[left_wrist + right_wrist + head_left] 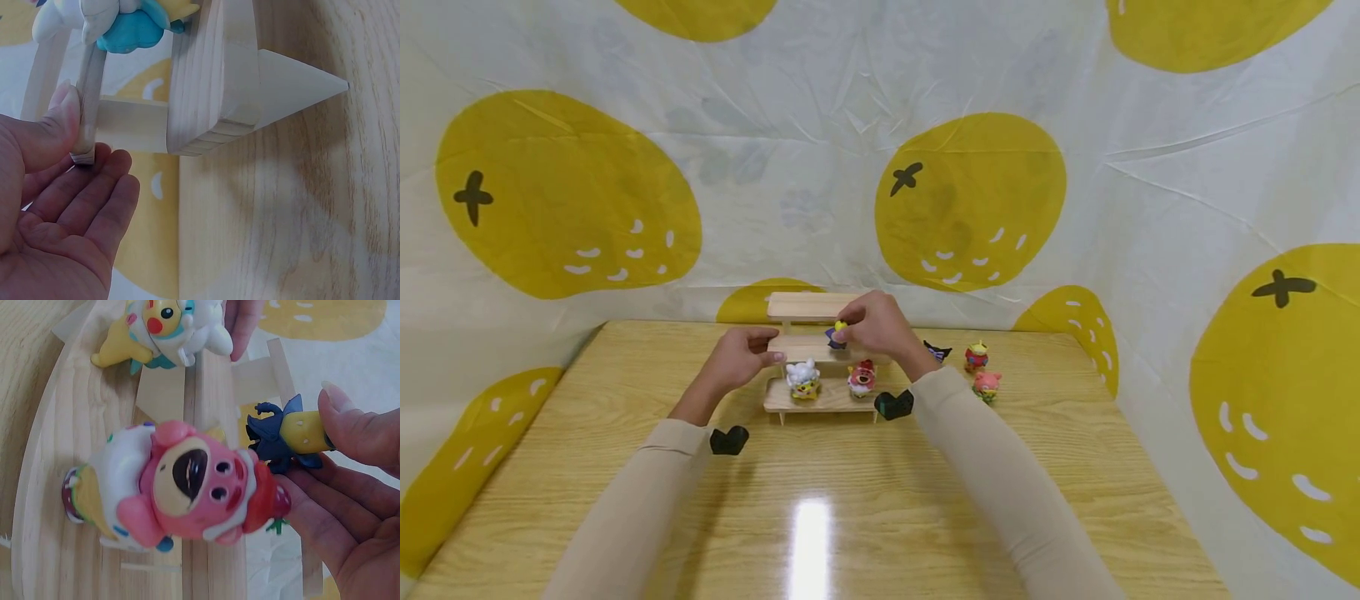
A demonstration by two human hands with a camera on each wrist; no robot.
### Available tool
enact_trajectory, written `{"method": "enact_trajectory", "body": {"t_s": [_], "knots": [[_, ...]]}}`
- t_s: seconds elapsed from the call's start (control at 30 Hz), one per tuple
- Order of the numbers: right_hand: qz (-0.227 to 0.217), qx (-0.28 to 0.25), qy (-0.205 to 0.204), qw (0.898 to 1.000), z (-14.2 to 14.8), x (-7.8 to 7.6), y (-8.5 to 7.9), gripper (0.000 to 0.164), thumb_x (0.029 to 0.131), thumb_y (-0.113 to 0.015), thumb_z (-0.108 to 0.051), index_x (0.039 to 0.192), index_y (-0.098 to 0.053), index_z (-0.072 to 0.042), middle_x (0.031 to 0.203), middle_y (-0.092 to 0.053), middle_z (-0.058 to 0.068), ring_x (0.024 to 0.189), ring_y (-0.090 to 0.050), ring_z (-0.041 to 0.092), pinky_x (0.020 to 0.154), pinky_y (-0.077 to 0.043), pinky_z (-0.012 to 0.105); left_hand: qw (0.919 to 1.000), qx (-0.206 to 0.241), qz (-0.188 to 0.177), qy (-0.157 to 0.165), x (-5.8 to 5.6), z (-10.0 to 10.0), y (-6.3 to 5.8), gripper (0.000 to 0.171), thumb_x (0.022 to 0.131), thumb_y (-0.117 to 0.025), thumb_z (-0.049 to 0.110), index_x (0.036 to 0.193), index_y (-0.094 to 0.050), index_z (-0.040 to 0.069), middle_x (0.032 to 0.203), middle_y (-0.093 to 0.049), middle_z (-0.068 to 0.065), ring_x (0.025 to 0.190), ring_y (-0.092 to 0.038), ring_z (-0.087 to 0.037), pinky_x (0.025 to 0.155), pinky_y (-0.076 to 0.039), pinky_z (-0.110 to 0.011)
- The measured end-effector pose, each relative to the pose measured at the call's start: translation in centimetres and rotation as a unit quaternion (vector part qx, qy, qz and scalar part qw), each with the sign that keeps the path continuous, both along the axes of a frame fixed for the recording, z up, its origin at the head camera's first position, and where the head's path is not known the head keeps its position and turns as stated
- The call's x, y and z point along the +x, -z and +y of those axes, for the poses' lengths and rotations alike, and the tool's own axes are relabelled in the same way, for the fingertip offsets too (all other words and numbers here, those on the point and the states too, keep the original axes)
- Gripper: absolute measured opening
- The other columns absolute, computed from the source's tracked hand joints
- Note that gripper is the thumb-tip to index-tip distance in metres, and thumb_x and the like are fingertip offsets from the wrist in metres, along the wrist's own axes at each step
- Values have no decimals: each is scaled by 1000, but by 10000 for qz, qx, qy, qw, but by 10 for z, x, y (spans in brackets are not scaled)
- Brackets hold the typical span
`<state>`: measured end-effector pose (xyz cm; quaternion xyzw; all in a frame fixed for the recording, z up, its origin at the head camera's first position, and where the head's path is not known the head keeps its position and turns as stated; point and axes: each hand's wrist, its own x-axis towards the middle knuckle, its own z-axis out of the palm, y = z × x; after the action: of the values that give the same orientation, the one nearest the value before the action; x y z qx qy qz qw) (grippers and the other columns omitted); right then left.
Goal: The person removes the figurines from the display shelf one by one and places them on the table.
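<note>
A small wooden stepped shelf (820,402) with three tiers stands near the back of the table. My left hand (733,358) grips the left end of its middle tier, thumb on top and fingers beneath in the left wrist view. Between thumb and fingers, my right hand (876,323) pinches a yellow and dark blue figurine (303,432) by its yellow head, over the middle tier. On the bottom tier, a white-hooded yellow figurine (803,380) stands at the left and a pink bear figurine (862,379) at the right.
Right of the shelf on the table are a red-clothed green figurine (977,356), a pink figurine (987,385) and a black and purple figurine (937,352), partly hidden by the right arm. A fruit-printed cloth (820,167) hangs behind the table.
</note>
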<state>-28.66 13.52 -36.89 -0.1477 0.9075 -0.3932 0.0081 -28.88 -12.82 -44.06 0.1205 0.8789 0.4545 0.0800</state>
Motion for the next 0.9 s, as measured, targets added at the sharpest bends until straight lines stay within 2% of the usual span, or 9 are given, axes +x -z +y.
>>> {"method": "enact_trajectory", "body": {"t_s": [0.3, 0.63, 0.9], "knots": [[-151, 40, 62, 9999, 7, 0, -2, 28, 88, -85, -12, 114, -81, -2, 114, -80, 14, 108, -74, 29, 96, -61, 43, 9999, -34, 89, 48, 0, -1, 0, 55, 104, -66, 20, 152, -51, -3, 154, -54, -25, 142, -53, -43, 114, -49, -56], [-80, 109, 86, 9999, 18, -1, -6, 26, 89, -83, -13, 112, -81, -3, 112, -80, 14, 106, -74, 29, 94, -61, 44, 10000, -4, 47, 44, 2, -3, -1, 57, 104, -66, 23, 153, -49, -2, 155, -53, -25, 144, -52, -43, 115, -49, -56], [-87, 175, 285, 9994, 30, -2, -5, 25, 88, -84, -14, 111, -82, -4, 110, -80, 14, 104, -73, 29, 92, -61, 45, 9999, 77, 42, 92, -1, -1, 0, 56, 104, -66, 20, 153, -49, -2, 156, -52, -24, 144, -52, -42, 115, -49, -55]]}}
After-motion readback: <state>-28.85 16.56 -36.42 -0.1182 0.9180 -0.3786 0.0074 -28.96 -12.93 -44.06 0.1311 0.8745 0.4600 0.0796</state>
